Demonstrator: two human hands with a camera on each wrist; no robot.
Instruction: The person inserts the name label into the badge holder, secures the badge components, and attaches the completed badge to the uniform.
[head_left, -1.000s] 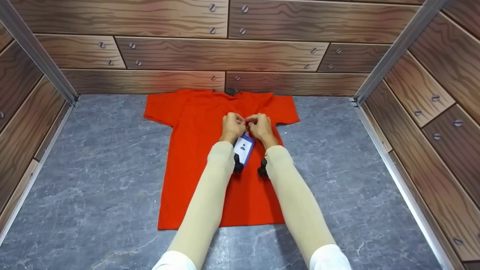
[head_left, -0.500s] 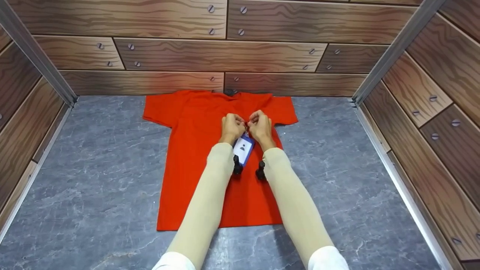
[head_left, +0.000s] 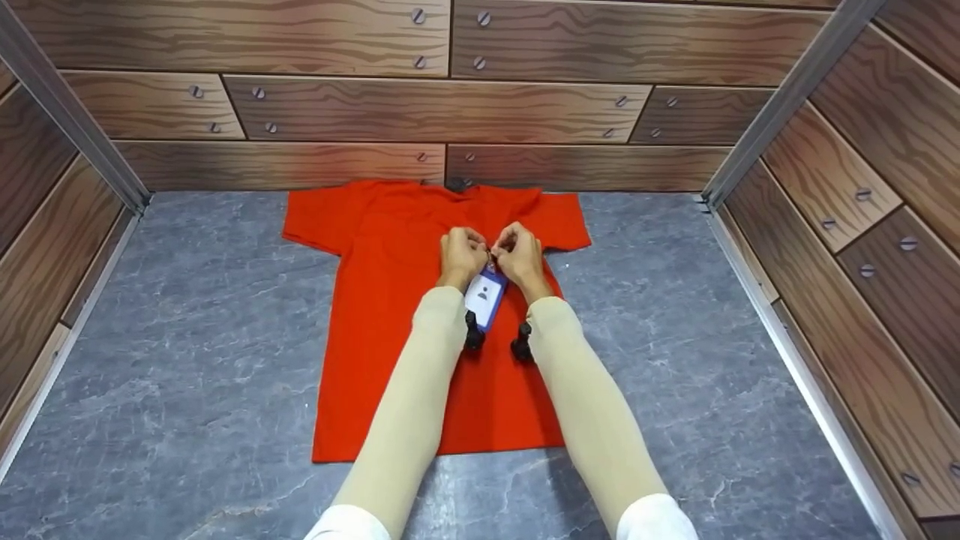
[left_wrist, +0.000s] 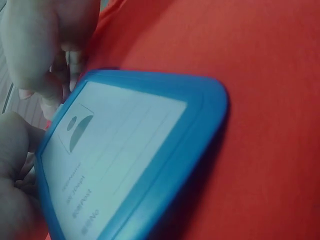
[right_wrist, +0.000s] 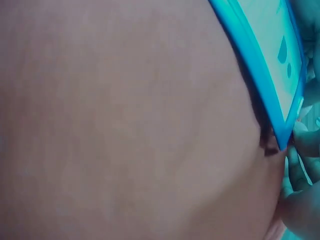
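An ID badge (head_left: 484,298) with a blue frame and a white card lies over the chest of a red T-shirt (head_left: 390,337). A small metallic clip (head_left: 491,264) shows at its top. My left hand (head_left: 463,256) pinches at the clip from the left. From the right, the curled thumb and fingers of my right hand (head_left: 521,259) pinch the same spot. In the left wrist view the left hand (left_wrist: 15,175) sits beside the badge's top edge, below the right hand (left_wrist: 45,40). Fingers largely hide the clip and the cloth under it.
The shirt lies spread on a grey marbled floor (head_left: 210,337), its collar close to the wood-patterned back wall (head_left: 337,109). A small black object (head_left: 457,184) sits by the collar. Similar side panels with metal edging stand left and right.
My right fingers lift slightly off the clip, then come back down to it. The left hand stays almost still. The badge and the shirt keep their place.
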